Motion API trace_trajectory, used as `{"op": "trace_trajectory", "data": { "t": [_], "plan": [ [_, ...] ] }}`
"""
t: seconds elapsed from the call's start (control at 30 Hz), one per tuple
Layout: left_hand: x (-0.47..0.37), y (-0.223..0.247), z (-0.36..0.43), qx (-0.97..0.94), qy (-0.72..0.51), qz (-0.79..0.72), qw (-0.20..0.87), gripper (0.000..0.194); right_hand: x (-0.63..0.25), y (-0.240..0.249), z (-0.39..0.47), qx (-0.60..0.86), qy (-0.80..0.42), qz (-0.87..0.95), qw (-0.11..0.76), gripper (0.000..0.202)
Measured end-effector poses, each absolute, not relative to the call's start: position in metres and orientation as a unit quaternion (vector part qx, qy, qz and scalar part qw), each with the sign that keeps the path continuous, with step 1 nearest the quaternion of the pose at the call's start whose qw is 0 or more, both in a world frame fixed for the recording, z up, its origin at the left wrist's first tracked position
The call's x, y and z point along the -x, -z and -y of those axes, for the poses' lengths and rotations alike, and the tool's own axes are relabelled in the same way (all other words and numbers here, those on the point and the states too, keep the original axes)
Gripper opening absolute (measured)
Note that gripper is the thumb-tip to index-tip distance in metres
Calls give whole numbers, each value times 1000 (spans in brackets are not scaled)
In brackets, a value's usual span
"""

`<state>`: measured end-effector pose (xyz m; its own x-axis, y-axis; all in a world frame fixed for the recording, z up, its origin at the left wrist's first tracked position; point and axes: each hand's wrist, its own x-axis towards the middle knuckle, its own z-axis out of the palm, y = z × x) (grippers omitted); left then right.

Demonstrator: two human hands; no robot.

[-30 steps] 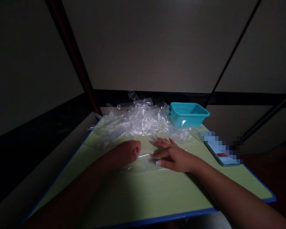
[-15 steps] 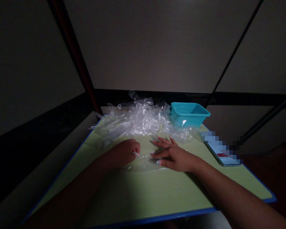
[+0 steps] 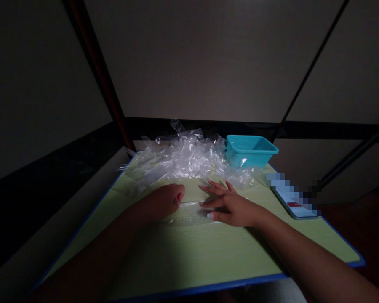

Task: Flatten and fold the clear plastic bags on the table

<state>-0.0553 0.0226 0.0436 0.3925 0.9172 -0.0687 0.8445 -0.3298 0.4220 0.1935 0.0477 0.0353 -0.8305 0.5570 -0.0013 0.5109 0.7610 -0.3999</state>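
Note:
A clear plastic bag (image 3: 189,213) lies flat on the table in front of me, its far edge running straight between my hands. My left hand (image 3: 169,200) is closed in a fist at the bag's left end, with the edge of the plastic leading into its curled fingers. Its fingertips are partly hidden. My right hand (image 3: 230,206) rests with fingers spread on the bag's right part, thumb toward me. Beyond both hands sits a crumpled heap of clear plastic bags (image 3: 189,158).
A turquoise plastic basket (image 3: 249,158) stands at the back right, with loose plastic against its front. Along the right edge lies a phone (image 3: 295,204), partly blurred out. The pale green table (image 3: 208,261) has a blue rim, and cabinet panels (image 3: 196,63) rise behind it.
The bag's far edge, crumpled and raised by my left fingers before, now lies flatter and straighter. My left hand has turned slightly; my right hand has stayed in place.

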Motion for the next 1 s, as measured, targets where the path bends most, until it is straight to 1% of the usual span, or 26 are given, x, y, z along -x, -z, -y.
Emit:
{"op": "trace_trajectory", "data": {
  "t": [0.17,0.23,0.4,0.57,0.8,1.0],
  "plan": [
    [57,-41,-23,-803,-91,-560,185,8,-193,-36,-46,286,-199,935,60,44],
    [57,-41,-23,-797,-93,-564,197,7,-193,-36,-46,286,-199,936,60,44],
    [58,-39,-26,-772,-113,-575,246,23,-193,-36,-47,284,-194,937,63,44],
    [57,-34,-29,-773,-158,-564,242,16,-193,-35,-48,282,-196,937,67,45],
    [52,-34,-28,-770,-165,-574,226,24,-193,-36,-48,281,-199,937,63,44],
    [53,-31,-27,-785,-154,-554,231,21,-193,-36,-47,285,-197,936,60,44]
  ]
}}
